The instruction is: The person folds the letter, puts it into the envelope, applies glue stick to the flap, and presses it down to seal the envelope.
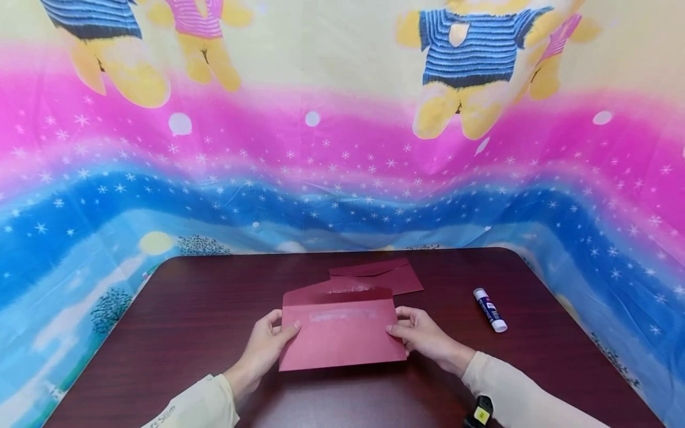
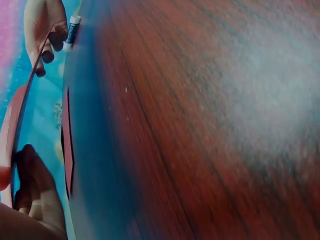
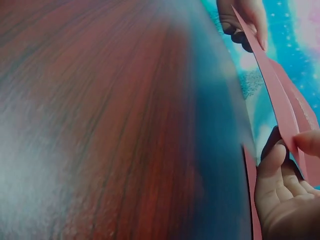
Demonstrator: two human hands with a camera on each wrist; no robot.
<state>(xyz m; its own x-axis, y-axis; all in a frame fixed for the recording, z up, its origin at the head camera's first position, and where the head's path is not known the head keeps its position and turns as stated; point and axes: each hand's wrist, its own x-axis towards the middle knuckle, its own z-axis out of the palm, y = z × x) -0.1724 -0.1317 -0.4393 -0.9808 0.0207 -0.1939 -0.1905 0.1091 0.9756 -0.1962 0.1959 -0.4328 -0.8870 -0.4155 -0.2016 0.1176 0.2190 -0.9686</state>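
Both hands hold a red paper envelope (image 1: 342, 342) up over the table, its flap (image 1: 321, 292) raised along the far edge. My left hand (image 1: 264, 342) pinches the left side, thumb on the near face and fingers behind. At the right side my right hand (image 1: 423, 336) pinches it the same way. A pale smeared strip runs across the envelope's face under the flap, and a shiny streak marks the flap. In the right wrist view the envelope (image 3: 275, 92) appears nearly edge-on, with the right hand (image 3: 285, 195) gripping it low in the frame.
Behind the held envelope, a second red envelope (image 1: 396, 278) lies on the dark wood table (image 1: 203, 309). A glue stick (image 1: 489, 310) with white ends lies to the right. A printed cloth (image 1: 342, 148) with bears and snowflakes hangs around the table's far and side edges.
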